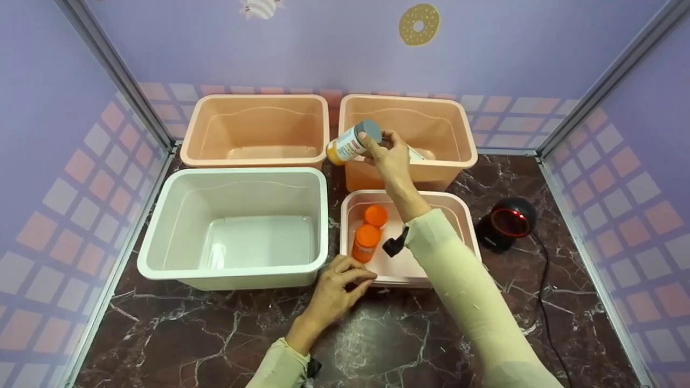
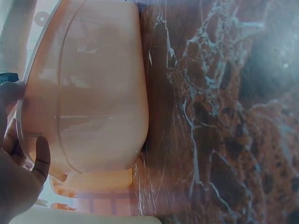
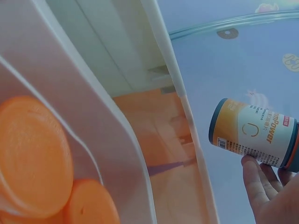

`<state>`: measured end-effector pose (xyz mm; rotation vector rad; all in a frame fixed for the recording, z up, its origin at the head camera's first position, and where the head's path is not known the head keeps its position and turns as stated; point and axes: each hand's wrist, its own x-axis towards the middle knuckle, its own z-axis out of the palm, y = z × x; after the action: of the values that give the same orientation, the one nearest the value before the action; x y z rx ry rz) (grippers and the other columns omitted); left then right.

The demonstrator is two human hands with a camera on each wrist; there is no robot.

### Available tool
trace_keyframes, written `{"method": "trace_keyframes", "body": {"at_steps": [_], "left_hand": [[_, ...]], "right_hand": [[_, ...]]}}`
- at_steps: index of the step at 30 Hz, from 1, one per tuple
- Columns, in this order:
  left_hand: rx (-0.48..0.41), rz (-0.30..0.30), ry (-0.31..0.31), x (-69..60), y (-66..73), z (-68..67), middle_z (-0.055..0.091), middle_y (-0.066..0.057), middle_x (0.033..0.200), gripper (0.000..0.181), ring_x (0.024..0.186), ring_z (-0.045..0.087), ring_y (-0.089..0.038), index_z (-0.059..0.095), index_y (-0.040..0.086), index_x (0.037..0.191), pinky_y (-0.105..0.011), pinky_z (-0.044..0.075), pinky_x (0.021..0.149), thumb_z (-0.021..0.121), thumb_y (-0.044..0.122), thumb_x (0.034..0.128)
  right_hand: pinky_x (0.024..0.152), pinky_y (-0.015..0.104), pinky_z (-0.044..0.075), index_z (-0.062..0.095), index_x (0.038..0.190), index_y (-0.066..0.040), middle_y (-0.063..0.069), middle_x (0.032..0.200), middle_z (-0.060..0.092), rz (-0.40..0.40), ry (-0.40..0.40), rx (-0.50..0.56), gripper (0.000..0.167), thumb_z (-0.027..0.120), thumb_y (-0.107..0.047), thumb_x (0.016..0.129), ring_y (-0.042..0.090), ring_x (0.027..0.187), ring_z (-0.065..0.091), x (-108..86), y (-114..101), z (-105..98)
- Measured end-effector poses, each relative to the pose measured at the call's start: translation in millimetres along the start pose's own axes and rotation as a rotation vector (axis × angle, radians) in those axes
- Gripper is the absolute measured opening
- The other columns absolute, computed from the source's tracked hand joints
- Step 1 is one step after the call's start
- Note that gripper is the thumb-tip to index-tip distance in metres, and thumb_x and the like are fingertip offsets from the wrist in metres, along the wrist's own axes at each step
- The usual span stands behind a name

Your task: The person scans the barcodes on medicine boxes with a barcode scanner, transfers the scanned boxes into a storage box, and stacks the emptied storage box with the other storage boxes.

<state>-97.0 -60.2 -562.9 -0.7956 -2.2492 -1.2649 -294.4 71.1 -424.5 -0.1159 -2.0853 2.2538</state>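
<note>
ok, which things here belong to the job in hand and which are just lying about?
Likely in the job:
labelled bottle, in the right hand
pale pink bin, gripped by the left hand
two orange-capped bottles inside it

Apparently just about:
white bin
two peach bins
black device with red light, role unclear

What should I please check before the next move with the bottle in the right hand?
1. Right hand has a grip on the bottle: ok.
2. Grey cap is on: ok.
3. Bottle is upright: not ok, it is tilted.
4. Bottle is wholly above the rear right orange bin: cannot tell; in the head view its base shows past the bin's left rim.
5. Left hand has hold of the pink bin at its rim: ok.
6. Black scanner is lit: ok, red light shows.
</note>
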Motion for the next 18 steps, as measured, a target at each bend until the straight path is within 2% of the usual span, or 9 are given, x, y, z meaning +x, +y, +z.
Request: {"method": "trace_keyframes", "body": {"at_steps": [9,16,18], "left_hand": [[-0.007,0.002,-0.010,0.8,0.9,-0.5,0.068,0.005,0.094,0.010,0.096,0.059,-0.013,0.079,0.020,0.096,-0.027,0.048,0.087,0.079,0.019,0.0857],[-0.009,-0.012,-0.024,1.6,1.6,-2.1,0.068,0.005,0.094,0.008,0.097,0.059,-0.013,0.079,0.019,0.096,-0.026,0.047,0.088,0.077,0.019,0.0877],[-0.010,-0.012,-0.023,1.5,1.2,-2.1,0.068,0.005,0.094,0.008,0.097,0.059,-0.013,0.079,0.019,0.096,-0.026,0.048,0.088,0.077,0.018,0.0875]], "right_hand": [[0.088,0.047,0.059,0.056,0.120,0.001,0.009,0.098,0.063,0.005,0.023,-0.004,0.044,0.077,-0.022,0.088,0.017,0.077,0.072,5.3,2.1,19.3],[0.083,0.034,0.060,0.057,0.123,-0.004,0.012,0.112,0.065,0.015,0.036,-0.063,0.051,0.080,-0.029,0.085,0.020,0.096,0.070,10.0,0.6,31.2],[0.082,0.034,0.061,0.058,0.121,-0.005,0.012,0.112,0.066,0.042,0.047,-0.071,0.052,0.081,-0.033,0.084,0.020,0.096,0.070,7.0,-6.8,36.6]]}}
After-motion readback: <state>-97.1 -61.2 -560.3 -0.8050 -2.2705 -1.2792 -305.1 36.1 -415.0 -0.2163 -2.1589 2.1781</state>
